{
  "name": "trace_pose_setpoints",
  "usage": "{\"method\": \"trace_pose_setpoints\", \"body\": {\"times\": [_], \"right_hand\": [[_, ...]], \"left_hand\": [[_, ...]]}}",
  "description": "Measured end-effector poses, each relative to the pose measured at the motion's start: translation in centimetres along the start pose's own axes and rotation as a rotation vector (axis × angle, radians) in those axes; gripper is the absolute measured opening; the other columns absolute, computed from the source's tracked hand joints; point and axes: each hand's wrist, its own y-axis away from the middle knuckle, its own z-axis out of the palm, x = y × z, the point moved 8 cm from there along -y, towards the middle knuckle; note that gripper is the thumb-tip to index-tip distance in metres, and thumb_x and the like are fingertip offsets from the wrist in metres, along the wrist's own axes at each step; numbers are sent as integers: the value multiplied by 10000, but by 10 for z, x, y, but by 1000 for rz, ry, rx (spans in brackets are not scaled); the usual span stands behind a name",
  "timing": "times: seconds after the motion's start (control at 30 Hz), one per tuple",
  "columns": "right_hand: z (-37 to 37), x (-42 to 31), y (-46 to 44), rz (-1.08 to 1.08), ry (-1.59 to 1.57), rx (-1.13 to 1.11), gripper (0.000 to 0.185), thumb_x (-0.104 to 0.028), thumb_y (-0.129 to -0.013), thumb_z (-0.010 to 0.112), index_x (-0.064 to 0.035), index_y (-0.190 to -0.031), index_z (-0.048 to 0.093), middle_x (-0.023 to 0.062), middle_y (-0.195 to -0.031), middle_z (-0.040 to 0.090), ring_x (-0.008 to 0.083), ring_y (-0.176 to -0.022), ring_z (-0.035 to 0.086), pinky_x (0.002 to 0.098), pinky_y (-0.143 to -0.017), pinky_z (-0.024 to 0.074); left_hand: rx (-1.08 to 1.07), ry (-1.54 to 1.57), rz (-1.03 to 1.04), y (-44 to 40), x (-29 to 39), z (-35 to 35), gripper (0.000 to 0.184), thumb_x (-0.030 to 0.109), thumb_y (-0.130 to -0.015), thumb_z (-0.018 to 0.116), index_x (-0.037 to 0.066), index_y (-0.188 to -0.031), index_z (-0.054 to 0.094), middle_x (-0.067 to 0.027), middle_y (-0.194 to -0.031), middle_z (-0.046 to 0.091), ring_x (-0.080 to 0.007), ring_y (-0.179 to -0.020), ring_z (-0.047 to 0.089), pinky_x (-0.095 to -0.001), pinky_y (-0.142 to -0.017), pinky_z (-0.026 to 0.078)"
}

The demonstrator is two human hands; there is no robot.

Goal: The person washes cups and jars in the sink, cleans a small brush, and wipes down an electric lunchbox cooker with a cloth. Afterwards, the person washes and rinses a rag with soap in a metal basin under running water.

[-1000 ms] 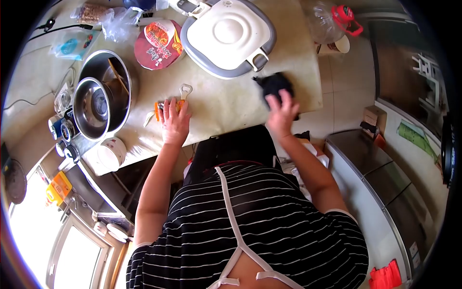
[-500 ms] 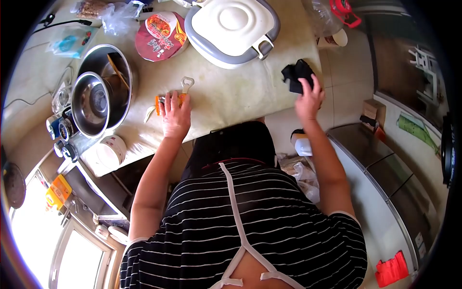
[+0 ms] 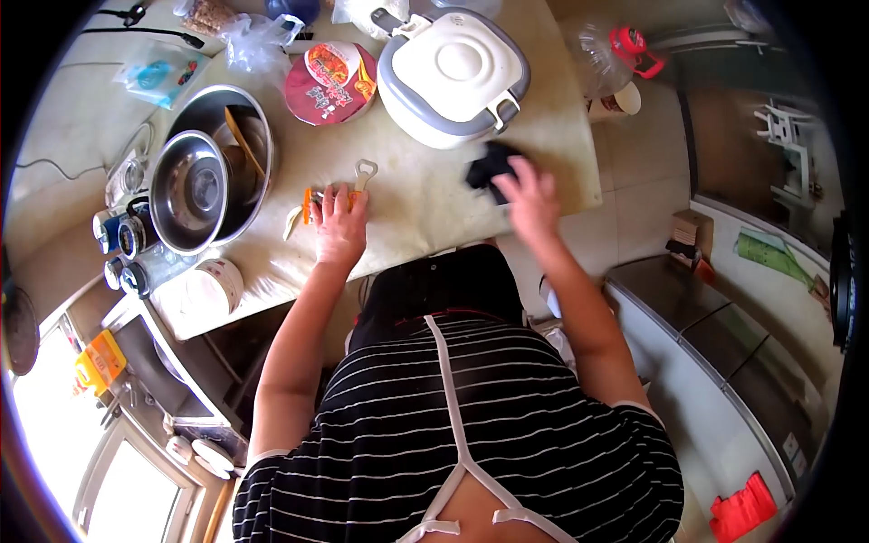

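Observation:
My left hand (image 3: pixel 342 231) rests on the tabletop, its fingers closed over an orange-handled bottle opener (image 3: pixel 364 172). The opener's metal loop sticks out beyond my fingers; the orange part is mostly covered. A small curved whitish piece (image 3: pixel 291 222) lies just left of that hand. My right hand (image 3: pixel 536 204), smeared by motion, has its fingers on a crumpled black cloth (image 3: pixel 490 169) that lies on the table near its front right part. Behind the cloth stands a white lidded container with a grey rim (image 3: pixel 454 72).
Left of my hands sit two steel bowls (image 3: pixel 188 192), with a wooden utensil (image 3: pixel 243 143) in the larger. A red instant-noodle tub (image 3: pixel 331 86) stands at the back. Several jars (image 3: pixel 136 237) and a white tub (image 3: pixel 214 285) line the left edge. A paper cup (image 3: pixel 617 102) is at the right.
My right hand and the black cloth have moved left, from the table's right edge further onto the top. My left hand stays on the bottle opener. The whole view has shifted slightly.

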Motion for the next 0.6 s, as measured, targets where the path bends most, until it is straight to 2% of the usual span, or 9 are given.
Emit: {"method": "trace_pose_setpoints", "body": {"times": [0.07,0.17,0.27,0.3,0.33,0.4,0.47,0.53,0.6], "right_hand": [[-56,30,-4,-95,304,174,358,-140,-790,622,-240,-1133,607,96,-1239,522,356,-1027,514,446,-861,445],[-49,22,-14,69,190,285,347,-67,-773,578,-232,-1074,629,94,-1256,505,373,-1024,505,454,-853,442],[-19,-84,8,-210,33,84,184,-126,-831,532,-210,-953,642,57,-1167,531,343,-950,514,427,-761,477],[-17,-112,24,-295,-63,-75,149,-152,-840,538,-208,-929,644,49,-1123,531,327,-940,509,416,-773,478],[1,-126,51,-746,49,-32,119,-170,-836,551,-187,-915,639,41,-1146,524,319,-942,510,407,-793,479],[-12,-106,54,-806,75,-35,180,-165,-800,587,-171,-976,628,55,-1211,506,343,-978,513,410,-824,475],[-1,-21,17,-379,-61,-17,286,-139,-783,622,-169,-1066,599,87,-1243,502,363,-1019,516,424,-863,464],[-57,8,-7,-305,17,108,383,-152,-789,656,-132,-1158,557,151,-1171,549,385,-1038,533,428,-902,450],[-64,58,-31,-23,-327,198,407,-130,-802,660,-87,-1190,543,126,-1119,597,339,-1047,564,395,-927,443]], "left_hand": [[-61,83,-24,0,1,-7,535,226,-800,680,188,-1301,495,-145,-1368,398,-379,-1309,333,-595,-1057,269],[215,341,11,-19,13,-51,630,240,-778,732,131,-1329,447,-187,-1381,370,-410,-1284,357,-530,-1035,342],[527,704,107,-65,37,-146,687,283,-774,756,38,-1322,421,-249,-1367,355,-430,-1265,367,-470,-1025,372],[561,736,96,-84,41,-163,692,298,-784,746,35,-1331,414,-247,-1360,375,-421,-1265,376,-466,-1025,374],[593,767,87,-101,44,-176,698,312,-794,737,31,-1340,407,-246,-1352,395,-413,-1265,384,-462,-1025,376],[496,765,41,-134,49,-183,718,383,-807,710,37,-1355,399,-242,-1332,437,-401,-1266,395,-459,-1023,380],[414,806,-26,-149,56,-178,725,437,-813,680,43,-1354,401,-232,-1317,466,-380,-1264,404,-450,-1032,369],[383,739,-109,-149,61,-170,730,439,-838,663,54,-1389,378,-222,-1328,457,-367,-1222,470,-409,-1017,391],[344,771,-146,-143,68,-170,742,427,-834,667,29,-1384,367,-233,-1327,452,-373,-1229,455,-418,-1025,378]]}}
